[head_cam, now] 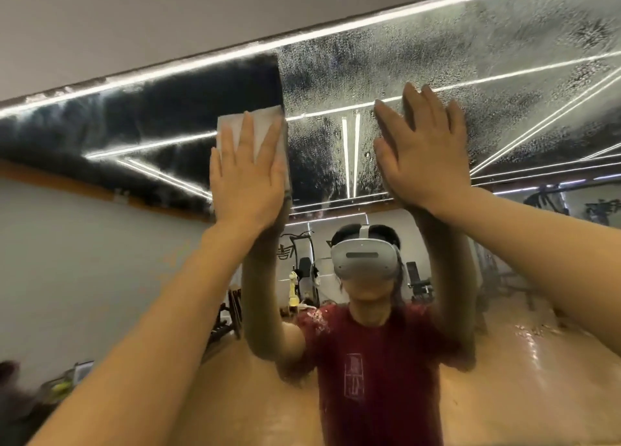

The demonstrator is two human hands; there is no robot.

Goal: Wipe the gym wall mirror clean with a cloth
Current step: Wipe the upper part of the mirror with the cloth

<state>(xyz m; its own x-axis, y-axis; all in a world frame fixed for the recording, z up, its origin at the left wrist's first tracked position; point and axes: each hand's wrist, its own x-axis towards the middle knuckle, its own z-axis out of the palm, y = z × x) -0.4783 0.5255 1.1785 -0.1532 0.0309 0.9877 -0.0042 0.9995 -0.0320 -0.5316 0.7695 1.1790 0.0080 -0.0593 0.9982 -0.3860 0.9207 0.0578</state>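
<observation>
— What is seen of the hands?

— Both are raised against the mirror [504, 59], set apart from each other across the middle of the frame. The left hand [247, 180] is laid flat with straight, spread fingers, and the cloth [260, 126] is pressed to the glass beneath it. The right hand [425, 158] is placed flat on the glass just right of centre, fingers straight, with nothing held in it.

— And the cloth itself?

— A folded white pad is seen, its upper edge and corners showing above and between the left fingers, a little left of centre in the upper half of the frame.

— How is the mirror surface described?

— Two zones are shown. To the upper left of the cloth, a dark, streak-free band [151, 120] is seen, ending in a sharp vertical edge at the cloth's right side. To the right, across the upper right of the frame, the glass is covered with wet, beaded film [336, 76].

— What is reflected lower down?

— A person in a red shirt [373, 361] with a white headset [364, 259] is reflected at lower centre, and gym machines [302, 264] are seen behind.
</observation>
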